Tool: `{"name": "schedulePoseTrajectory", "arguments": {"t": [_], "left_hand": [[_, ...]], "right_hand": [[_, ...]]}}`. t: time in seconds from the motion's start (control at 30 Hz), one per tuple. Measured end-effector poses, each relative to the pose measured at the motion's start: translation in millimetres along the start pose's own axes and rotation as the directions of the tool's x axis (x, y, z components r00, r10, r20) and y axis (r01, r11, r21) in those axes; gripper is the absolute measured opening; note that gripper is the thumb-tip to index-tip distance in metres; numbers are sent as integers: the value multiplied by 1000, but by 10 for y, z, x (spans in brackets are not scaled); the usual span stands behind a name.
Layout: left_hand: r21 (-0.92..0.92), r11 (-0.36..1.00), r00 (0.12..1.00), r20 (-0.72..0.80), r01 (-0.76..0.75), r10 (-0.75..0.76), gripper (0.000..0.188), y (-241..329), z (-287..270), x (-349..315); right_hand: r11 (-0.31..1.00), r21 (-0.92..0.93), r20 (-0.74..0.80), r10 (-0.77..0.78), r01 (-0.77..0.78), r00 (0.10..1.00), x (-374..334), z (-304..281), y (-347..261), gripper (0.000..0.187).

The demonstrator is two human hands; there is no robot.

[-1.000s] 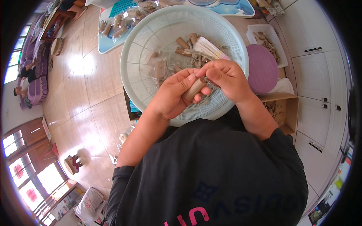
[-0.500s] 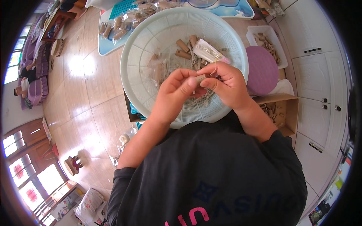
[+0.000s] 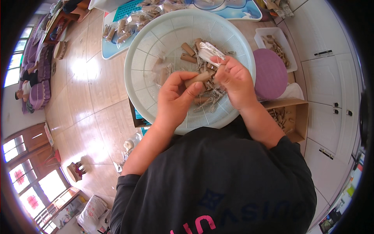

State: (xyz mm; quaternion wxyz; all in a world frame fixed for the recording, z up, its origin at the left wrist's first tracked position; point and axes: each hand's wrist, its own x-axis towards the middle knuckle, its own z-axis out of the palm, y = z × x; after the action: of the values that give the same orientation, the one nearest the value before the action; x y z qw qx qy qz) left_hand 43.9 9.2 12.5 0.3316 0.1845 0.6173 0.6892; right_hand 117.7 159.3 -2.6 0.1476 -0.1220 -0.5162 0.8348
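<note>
Over a large pale mesh plastic basket (image 3: 131, 82), my left hand (image 3: 174, 95) grips a short brown cardboard-like tube (image 3: 198, 79) between thumb and fingers. Close to the tube's far right end is my right hand (image 3: 236, 84), its fingers curled together; whatever they pinch is too small to tell. Below the hands, the basket holds loose brown tubes (image 3: 188, 49), tangled greyish string (image 3: 212, 97) and clear plastic wrapping (image 3: 160, 70). A bundle of thin white strands (image 3: 209, 50) lies just beyond my right fingers.
Bagged brown tubes (image 3: 130, 25) lie on a blue-edged tray table (image 3: 113, 52) beyond the basket. To the right are a purple round stool top (image 3: 270, 74), a white bin (image 3: 290, 48) of small brown pieces and a cardboard box (image 3: 298, 117). A person (image 3: 27, 84) is on the far-left sofa.
My hands have drawn apart. The right has moved slightly right and up off the tube, toward the white bundle, while the left keeps the tube, now more exposed.
</note>
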Motion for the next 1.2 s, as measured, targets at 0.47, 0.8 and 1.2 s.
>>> {"name": "schedulePoseTrajectory", "arguments": {"t": [0.47,0.8,1.2], "left_hand": [[308,944,993,30,-120,116,23,83,-38,-74],[-101,992,987,-130,80,-92,21,191,-54,-3],[45,956,943,155,289,-293,24,168,-125,261]], "right_hand": [[998,-48,-191,31,-41,981,62,-103,-47,18],[775,-553,163,-261,307,952,-79,17,-54,5],[931,-364,151,85,-25,985,-69,-103,-84,18]]}}
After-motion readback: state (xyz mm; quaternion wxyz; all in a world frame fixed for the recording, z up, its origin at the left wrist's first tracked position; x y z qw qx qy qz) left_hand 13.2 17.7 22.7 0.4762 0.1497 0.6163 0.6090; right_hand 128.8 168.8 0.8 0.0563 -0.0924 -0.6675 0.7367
